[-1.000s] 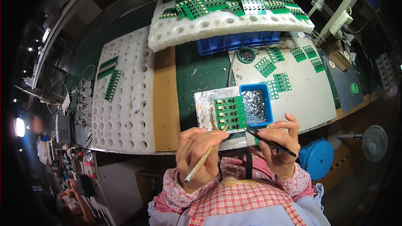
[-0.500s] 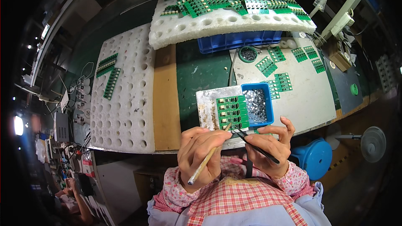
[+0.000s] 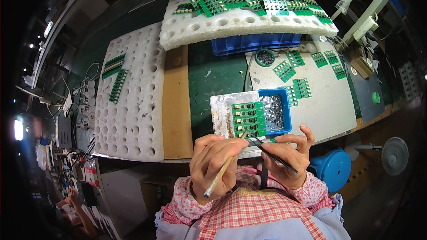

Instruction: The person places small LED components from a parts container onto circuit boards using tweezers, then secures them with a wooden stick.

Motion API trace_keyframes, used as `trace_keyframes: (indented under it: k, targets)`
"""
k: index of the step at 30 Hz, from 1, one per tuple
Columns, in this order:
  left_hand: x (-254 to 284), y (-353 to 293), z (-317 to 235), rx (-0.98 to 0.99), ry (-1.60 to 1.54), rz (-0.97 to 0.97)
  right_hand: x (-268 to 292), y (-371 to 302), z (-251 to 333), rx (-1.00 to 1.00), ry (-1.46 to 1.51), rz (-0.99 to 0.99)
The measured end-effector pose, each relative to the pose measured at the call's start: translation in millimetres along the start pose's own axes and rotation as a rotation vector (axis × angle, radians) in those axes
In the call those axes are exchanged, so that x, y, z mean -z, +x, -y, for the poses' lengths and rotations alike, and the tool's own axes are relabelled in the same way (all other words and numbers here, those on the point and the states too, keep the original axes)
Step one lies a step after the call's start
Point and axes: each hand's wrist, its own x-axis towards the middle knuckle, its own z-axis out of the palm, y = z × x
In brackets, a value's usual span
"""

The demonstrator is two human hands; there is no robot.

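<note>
In my left hand (image 3: 210,160) is a thin wooden stick (image 3: 219,178), pinched near its upper end, its tip at the near edge of a green circuit board (image 3: 249,119). Black tweezers (image 3: 281,162) are held in my right hand (image 3: 291,158), their points beside the stick's tip at that same edge. Rows of small white and black components sit on the board, which lies on a stained white slab (image 3: 221,112). Against the board's right side stands a blue bin (image 3: 287,109) of small shiny parts. My fingers partly hide the board's near edge.
Loose circuit boards (image 3: 302,88) and a round green dish (image 3: 265,58) of dark parts lie on the white sheet. White foam (image 3: 133,120) bearing boards is at left; a board-laden foam slab (image 3: 249,27) rests over a blue crate (image 3: 255,43). A blue stool (image 3: 336,171) stands right.
The view has shifted slightly. Both hands keep nearly the same place at the board's near edge, still holding the stick and the tweezers.
</note>
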Motion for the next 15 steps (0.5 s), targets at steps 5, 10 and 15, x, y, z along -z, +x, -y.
trace_keyframes:
  k: [5, 10, 15]
  targets:
    - [-0.4, -1.0, 1.0, 0.001, -0.002, 0.0, -0.1, 0.7, -0.4, 0.003, -0.002, 0.009]
    - [0.1, -0.2, 1.1, 0.0, -0.006, 0.0, -1.0, 1.6, -0.7, 0.003, -0.003, 0.0]
    - [-0.6, 0.9, 1.3, 0.0, -0.003, 0.002, -0.8, 2.0, -1.8, -0.006, -0.002, 0.005]
